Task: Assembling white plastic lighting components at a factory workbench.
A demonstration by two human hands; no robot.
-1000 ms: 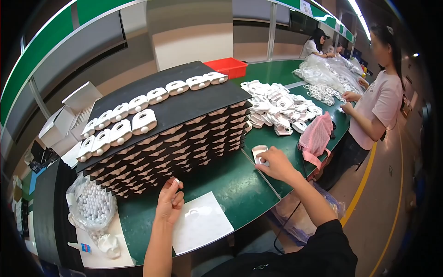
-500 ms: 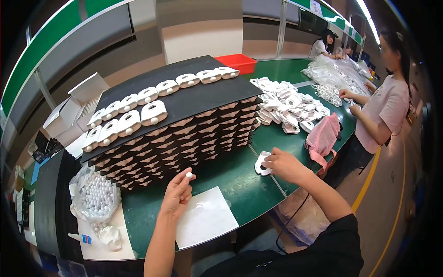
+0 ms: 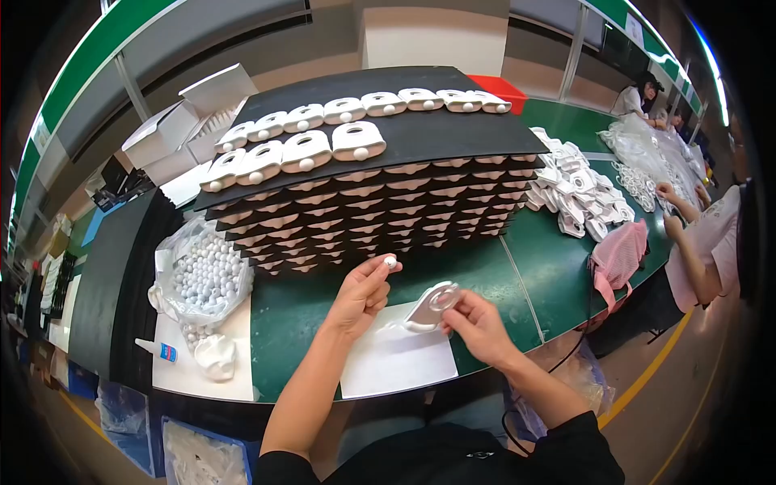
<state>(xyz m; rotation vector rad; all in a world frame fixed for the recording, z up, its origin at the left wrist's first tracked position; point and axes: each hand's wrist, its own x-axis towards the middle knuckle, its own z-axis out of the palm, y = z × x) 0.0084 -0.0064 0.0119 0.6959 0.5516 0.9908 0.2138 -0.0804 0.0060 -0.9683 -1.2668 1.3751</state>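
Head camera view, looking down on a smooth green worktable [image 3: 465, 263]: the person's left hand [image 3: 361, 297] pinches a small, round white ball [image 3: 390, 262] between thumb and fingertip. Their right hand [image 3: 478, 327] grasps a glossy, flat white piece with a round hole [image 3: 428, 309] by its edge, tilted above a white rectangular sheet [image 3: 396, 364]. Ball and piece are near each other, not touching. Behind the hands stands a tall stack of flat black boards [image 3: 453, 141], white shapes showing between the layers; on top lie two rows of white holed pieces [image 3: 343, 111] with balls at their front edges. At left, a clear plastic bag [image 3: 166, 263] holds many white balls [image 3: 214, 275]. At right are a loose heap of white pieces [image 3: 578, 190] and a pink mesh bag [image 3: 618, 255]
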